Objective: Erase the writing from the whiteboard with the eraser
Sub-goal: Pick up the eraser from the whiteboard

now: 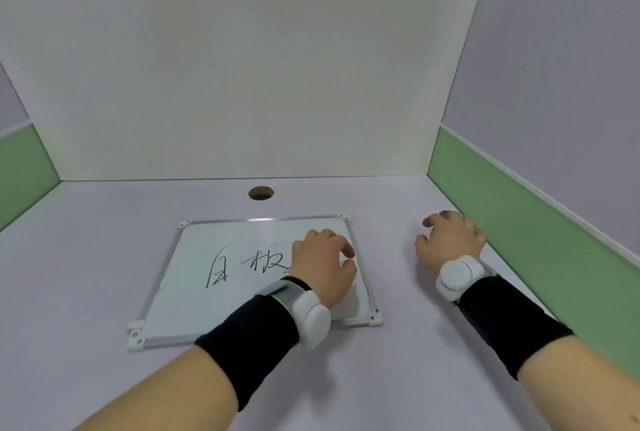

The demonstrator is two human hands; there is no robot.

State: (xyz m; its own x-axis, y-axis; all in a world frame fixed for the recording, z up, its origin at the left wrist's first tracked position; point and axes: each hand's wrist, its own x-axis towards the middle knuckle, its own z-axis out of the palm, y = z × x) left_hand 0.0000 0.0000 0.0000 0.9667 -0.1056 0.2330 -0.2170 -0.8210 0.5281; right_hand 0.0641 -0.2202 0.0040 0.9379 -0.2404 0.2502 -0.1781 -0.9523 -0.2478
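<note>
1. Whiteboard (194, 278) lies flat on the desk (381, 378), just this side of the round cable hole (261, 193), turned a little so its far edge runs slightly askew.
2. Black writing (242, 266) sits across the board's middle, the strokes unwiped on the left and centre.
3. Left hand (320, 266) rests palm down on the board's right half, fingers curled loosely, covering the right end of the writing; whether it grips anything underneath, I cannot tell.
4. Right hand (448, 240) is off the board, well to its right, palm down on the desk with fingers bent and slightly spread, close to the green strip (519, 222) of the side panel; it looks empty, though its underside is hidden.
5. Eraser: no clear sight of it anywhere around the board.
6. Both wrists carry a white puck-like device, left (311, 319) and right (457, 274), each above a black sleeve band, left (256, 344) and right (509, 323).
7. Board's corner brackets show at all four corners, the near-left one (135, 335) standing out from the frame.
</note>
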